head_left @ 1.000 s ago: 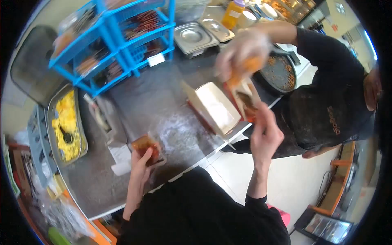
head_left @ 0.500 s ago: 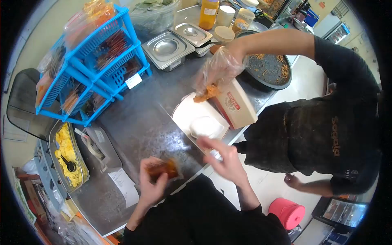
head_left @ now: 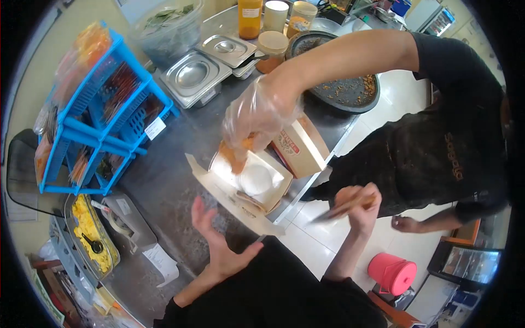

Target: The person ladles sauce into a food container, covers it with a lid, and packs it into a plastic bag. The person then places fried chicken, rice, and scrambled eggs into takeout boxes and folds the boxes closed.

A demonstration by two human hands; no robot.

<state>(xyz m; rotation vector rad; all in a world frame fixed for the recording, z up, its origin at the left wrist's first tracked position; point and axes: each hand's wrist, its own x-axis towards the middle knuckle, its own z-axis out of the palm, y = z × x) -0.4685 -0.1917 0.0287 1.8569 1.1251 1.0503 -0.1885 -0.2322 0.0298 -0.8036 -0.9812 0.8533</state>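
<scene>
Counter [head_left: 164, 180] of dark metal, seen from above. At far left stood a blue rack [head_left: 104, 134] of baskets, with a glass dish [head_left: 112, 240] of yellow food [head_left: 82, 216] below it in the view and a paper slip [head_left: 162, 263] at the near side. The person's left hand [head_left: 224, 254] was spread wide, thumb held out from the fingers, with nothing visible in it. Just ahead and to its right lay an open carton [head_left: 280, 183], its raised flap [head_left: 235, 205] between the hand and the white mound [head_left: 255, 180] inside. The flap's long axis ran from far left to near right, its near end close to the left thumb; whether they touched could not be told. A co-worker's gloved hand [head_left: 249, 115] reached over the carton's far side with orange-brown food [head_left: 235, 156]. Beyond stood a printed box [head_left: 301, 150]. At right, past the counter edge, the right hand [head_left: 363, 210] was closed on a flat brown item [head_left: 339, 209], too blurred to identify. The carton lay ahead and left of it, well apart; the left hand was nearer.
</scene>
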